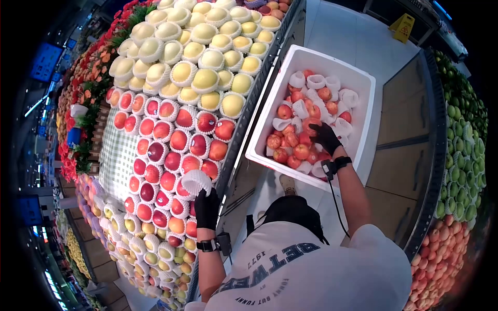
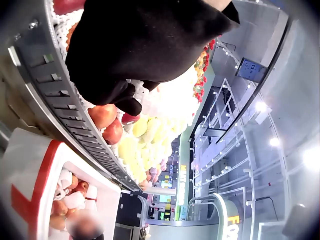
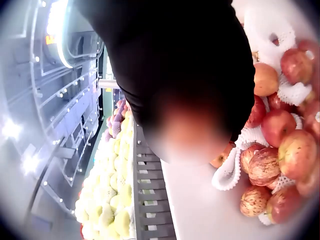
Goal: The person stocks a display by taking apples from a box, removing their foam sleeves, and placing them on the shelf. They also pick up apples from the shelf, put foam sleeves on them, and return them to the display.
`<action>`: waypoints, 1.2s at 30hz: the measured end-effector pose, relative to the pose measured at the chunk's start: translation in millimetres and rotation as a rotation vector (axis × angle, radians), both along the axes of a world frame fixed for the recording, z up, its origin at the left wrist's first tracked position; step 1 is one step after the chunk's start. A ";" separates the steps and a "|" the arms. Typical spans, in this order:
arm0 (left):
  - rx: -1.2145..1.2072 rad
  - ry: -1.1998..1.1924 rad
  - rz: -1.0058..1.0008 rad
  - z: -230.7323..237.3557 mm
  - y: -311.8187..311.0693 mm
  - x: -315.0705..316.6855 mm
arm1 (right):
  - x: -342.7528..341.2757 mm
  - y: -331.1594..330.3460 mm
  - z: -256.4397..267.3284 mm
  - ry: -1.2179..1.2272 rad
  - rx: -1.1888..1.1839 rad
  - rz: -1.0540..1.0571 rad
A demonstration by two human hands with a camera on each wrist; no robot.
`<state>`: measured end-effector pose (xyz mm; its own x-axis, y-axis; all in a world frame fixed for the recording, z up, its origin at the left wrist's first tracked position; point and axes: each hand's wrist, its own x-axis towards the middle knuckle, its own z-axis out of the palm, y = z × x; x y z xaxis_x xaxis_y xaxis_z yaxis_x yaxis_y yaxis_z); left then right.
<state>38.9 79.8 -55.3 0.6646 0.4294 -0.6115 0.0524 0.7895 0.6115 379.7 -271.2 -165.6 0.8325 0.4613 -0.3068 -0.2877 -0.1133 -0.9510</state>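
The black-gloved left hand (image 1: 207, 210) pinches a white foam net sleeve (image 1: 196, 182) over the rows of red apples (image 1: 172, 160) at the display's edge. In the left wrist view this hand (image 2: 140, 45) covers the upper part, with a bit of white netting (image 2: 141, 91) between its fingers. The right hand (image 1: 326, 138), also in a black glove, reaches into a white foam box (image 1: 358, 150), fingers curled round a red apple (image 1: 309, 126). Under the right hand (image 3: 185, 65) in the right wrist view, a reddish thing (image 3: 189, 127) appears blurred.
Loose apples (image 1: 301, 151) and foam sleeves (image 1: 348, 97) fill the box. Yellow fruit in foam nets (image 1: 204, 32) lies further back, beside a bare checked cloth (image 1: 116, 155). A metal rail (image 2: 75, 120) edges the display. A yellow floor sign (image 1: 402, 27) stands behind the box.
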 end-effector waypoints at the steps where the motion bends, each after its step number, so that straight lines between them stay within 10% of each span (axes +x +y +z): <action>1: 0.015 0.037 0.017 4.0 -3.1 5.5 | 5.6 15.0 6.0 0.241 0.082 -0.091; 5: -0.004 0.071 0.044 10.2 -8.8 21.3 | 43.6 74.3 -93.4 0.131 0.018 -0.058; 8: -0.033 0.070 0.066 5.0 -8.0 28.8 | 45.0 114.7 -101.5 -0.342 -0.360 -0.067; 23: 0.235 0.420 -0.109 9.1 -40.2 82.3 | 15.9 142.3 -107.0 -0.525 -0.669 0.075; 32: 0.466 0.528 -0.450 -21.6 -68.9 112.6 | -11.6 119.9 73.1 0.211 -0.135 0.770; 36: 0.539 0.654 -0.672 -31.8 -77.3 120.8 | -62.5 141.7 104.1 -0.252 0.042 0.921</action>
<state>159.7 2.5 -87.1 0.4779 0.4176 -0.7728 0.8165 0.1133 0.5661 317.1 -129.5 -61.5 0.1766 0.9748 -0.1362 0.1116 -0.1573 -0.9812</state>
